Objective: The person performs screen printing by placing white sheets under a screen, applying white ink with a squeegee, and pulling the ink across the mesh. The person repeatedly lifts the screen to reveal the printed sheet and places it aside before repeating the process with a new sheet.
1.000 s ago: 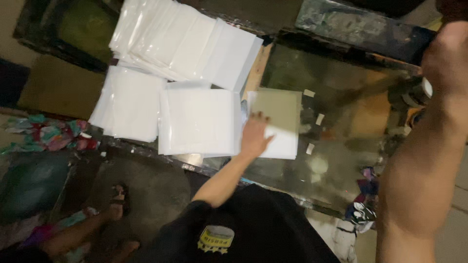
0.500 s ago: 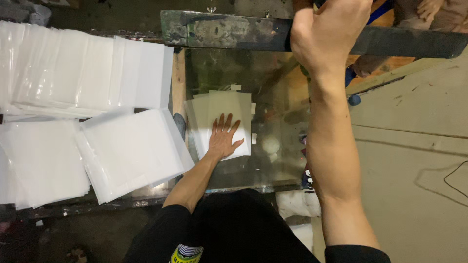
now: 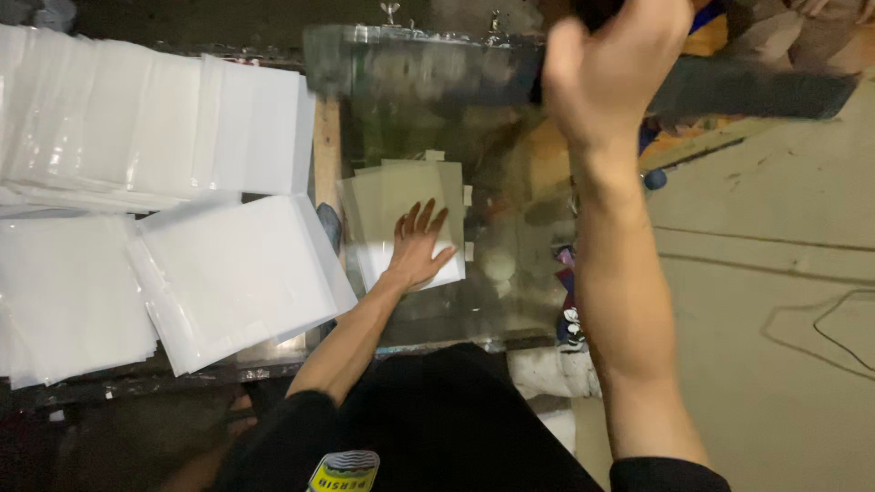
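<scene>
Pressing flat on a pale sheet [image 3: 401, 228], the left hand [image 3: 419, 251] is lying with its fingers spread, its grip wide and holding nothing. That sheet is looking whitish and slightly see-through, rectangular, with small tabs of tape at its right edge, and it is resting on the glass top of the bench [image 3: 510, 273], near the bench's middle. The right hand [image 3: 606, 73] is reaching up, its grip closing around a dark frame [image 3: 437, 68] hanging blurred above the glass. To the left, 2 stacks of white sheets [image 3: 237, 273] are lying fanned out, 1 nearer the person and 1 farther back [image 3: 155, 118]. A bare concrete floor [image 3: 766, 273] is showing on the right.
</scene>
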